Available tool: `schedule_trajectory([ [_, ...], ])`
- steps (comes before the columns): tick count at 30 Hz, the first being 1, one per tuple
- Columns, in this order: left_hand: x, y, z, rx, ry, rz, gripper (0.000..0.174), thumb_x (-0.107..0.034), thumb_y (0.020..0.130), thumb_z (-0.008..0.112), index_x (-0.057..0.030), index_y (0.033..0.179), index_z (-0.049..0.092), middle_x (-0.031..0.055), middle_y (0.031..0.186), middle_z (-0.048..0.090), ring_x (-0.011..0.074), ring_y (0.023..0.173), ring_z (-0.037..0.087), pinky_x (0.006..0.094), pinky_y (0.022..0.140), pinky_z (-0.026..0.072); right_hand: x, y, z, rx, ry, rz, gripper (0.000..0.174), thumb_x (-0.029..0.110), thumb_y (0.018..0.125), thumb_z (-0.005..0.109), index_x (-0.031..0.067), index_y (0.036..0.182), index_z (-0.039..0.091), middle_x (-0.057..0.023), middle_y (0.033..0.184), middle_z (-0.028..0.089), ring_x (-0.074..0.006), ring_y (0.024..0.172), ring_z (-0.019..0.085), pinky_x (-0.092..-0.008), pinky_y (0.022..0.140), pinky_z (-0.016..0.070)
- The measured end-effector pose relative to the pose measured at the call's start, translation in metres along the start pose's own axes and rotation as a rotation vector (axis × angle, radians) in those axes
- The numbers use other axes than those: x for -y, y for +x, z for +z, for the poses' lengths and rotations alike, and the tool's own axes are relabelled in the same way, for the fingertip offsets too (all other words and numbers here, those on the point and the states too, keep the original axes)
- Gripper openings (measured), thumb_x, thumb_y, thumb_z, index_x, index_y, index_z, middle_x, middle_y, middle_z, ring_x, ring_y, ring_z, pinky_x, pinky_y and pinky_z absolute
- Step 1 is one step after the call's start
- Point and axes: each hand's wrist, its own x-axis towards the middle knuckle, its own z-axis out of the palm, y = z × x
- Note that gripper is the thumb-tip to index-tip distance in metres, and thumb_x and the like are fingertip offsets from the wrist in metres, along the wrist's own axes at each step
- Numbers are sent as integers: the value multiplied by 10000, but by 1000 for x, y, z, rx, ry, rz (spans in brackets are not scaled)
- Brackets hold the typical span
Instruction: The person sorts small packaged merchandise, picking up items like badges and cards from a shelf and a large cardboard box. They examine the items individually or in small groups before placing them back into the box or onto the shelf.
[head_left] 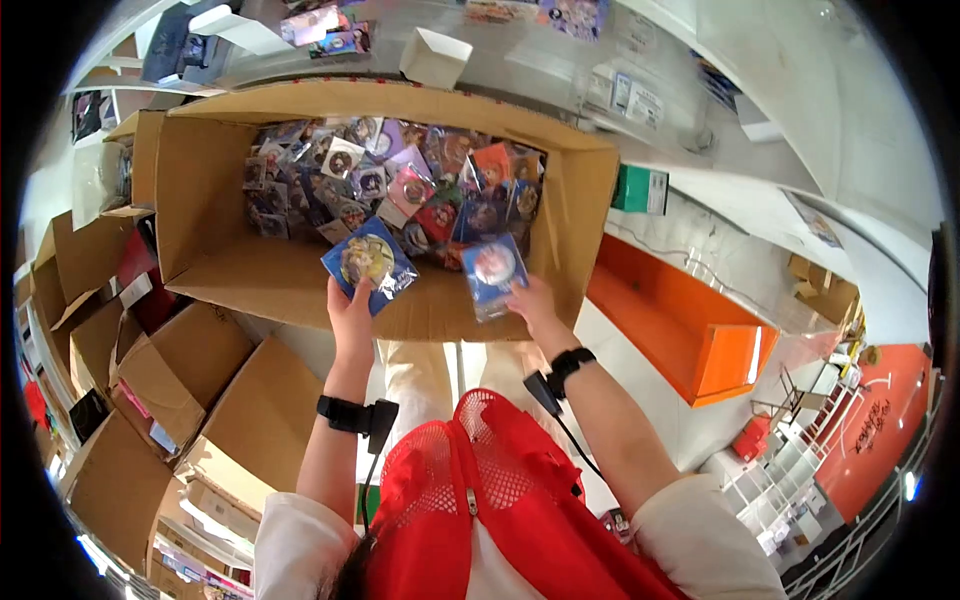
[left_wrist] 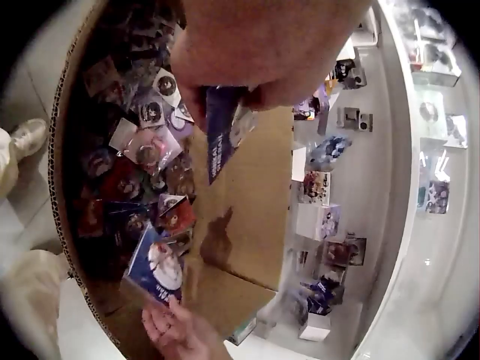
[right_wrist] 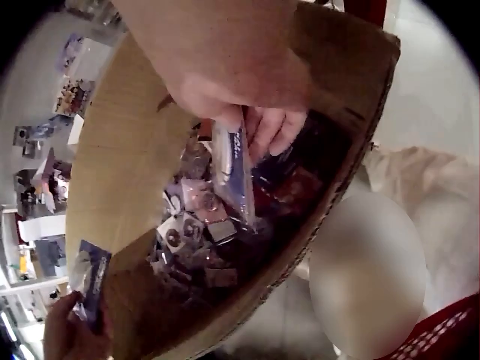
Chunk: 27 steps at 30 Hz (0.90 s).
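My left hand (head_left: 350,312) pinches the lower edge of a blue card (head_left: 372,262) with a round yellowish picture badge, packed in a clear bag. My right hand (head_left: 538,302) pinches a similar bagged blue badge card (head_left: 494,268) with a paler, pinkish badge. Both cards are raised over the near side of a deep cardboard box (head_left: 205,200), a short distance apart. Inside the box lies a heap of bagged badges (head_left: 345,165) on white, pink, orange and dark cards. The right wrist view shows the right-hand card (right_wrist: 234,169) nearly edge-on, fingers at its top.
More opened cardboard boxes (head_left: 190,360) stand at the left. To the right is an orange bin (head_left: 665,320), with a green box (head_left: 640,190) above it. A glossy white shelf (head_left: 530,60) with small packets and a white open carton (head_left: 436,58) runs behind the box.
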Motion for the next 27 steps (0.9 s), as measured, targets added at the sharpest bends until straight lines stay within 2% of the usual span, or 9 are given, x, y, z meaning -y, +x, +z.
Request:
schedule_trajectory([
  [1, 0, 1, -2, -9, -4, -6, 278, -56, 847, 446, -10, 1120, 421, 47, 1084, 493, 123, 952, 478, 244, 822, 382, -11, 4, -7, -50, -184, 1, 162, 98, 837, 478, 21, 976, 513, -100, 849, 585, -163, 683, 595, -268, 557, 489],
  [6, 4, 2, -8, -53, -15, -41, 244, -77, 855, 450, -8, 1089, 448, 42, 1017, 524, 106, 890, 493, 229, 779, 398, -15, -9, -12, -101, 51, 92, 166, 75, 810, 518, 11, 964, 523, -85, 830, 575, -158, 635, 576, -257, 492, 473],
  [9, 7, 2, -9, -45, -36, -57, 219, -86, 852, 475, -3, 1054, 468, 34, 966, 544, 89, 828, 509, 217, 730, 415, -5, -4, -1, -55, -41, 31, 157, 73, 806, 522, 40, 960, 520, -72, 811, 574, -157, 657, 580, -260, 484, 470],
  [13, 5, 1, -10, 13, 28, -82, 196, -84, 842, 499, 3, 1018, 493, 20, 912, 555, 69, 789, 511, 198, 690, 416, 19, 4, 11, 229, 189, 5, 284, 80, 798, 533, 69, 1076, 477, -50, 861, 564, -169, 792, 573, -329, 677, 476],
  [14, 4, -1, -10, 33, 57, -94, 192, -85, 839, 506, 4, 1009, 500, 16, 898, 557, 65, 781, 510, 193, 682, 414, 24, 8, 16, 136, 67, 79, 371, 79, 792, 536, 69, 1150, 436, -59, 926, 562, -177, 848, 559, -357, 750, 446],
  [17, -1, -5, -6, 55, 144, -60, 171, -93, 827, 532, 7, 965, 526, 10, 852, 562, 56, 749, 508, 183, 651, 410, 5, 18, 18, -58, -252, -43, 396, 133, 758, 565, 0, 1117, 464, -120, 1057, 552, -220, 939, 531, -372, 785, 435],
  [18, 0, -5, -8, 74, 170, -67, 159, -96, 826, 537, 4, 949, 529, 10, 842, 563, 54, 743, 509, 186, 645, 413, 8, 15, 17, 4, -377, -85, 412, 174, 799, 531, 14, 1162, 422, -119, 1108, 533, -250, 985, 519, -392, 824, 407],
  [24, 20, -4, -13, 177, 422, -58, 86, -80, 781, 600, -7, 801, 558, -5, 680, 555, 46, 616, 482, 186, 557, 389, 47, -43, 22, 547, 330, 110, 347, 216, 863, 471, 26, 1150, 426, -96, 1097, 534, -206, 953, 527, -371, 839, 406],
  [27, 10, -15, -3, 257, 539, -74, 111, -95, 764, 622, -5, 789, 562, -11, 652, 545, 45, 588, 462, 196, 530, 383, 56, -59, 41, 623, 340, 71, 332, 231, 868, 475, 40, 1137, 435, -57, 1037, 548, -166, 910, 535, -327, 823, 417],
])
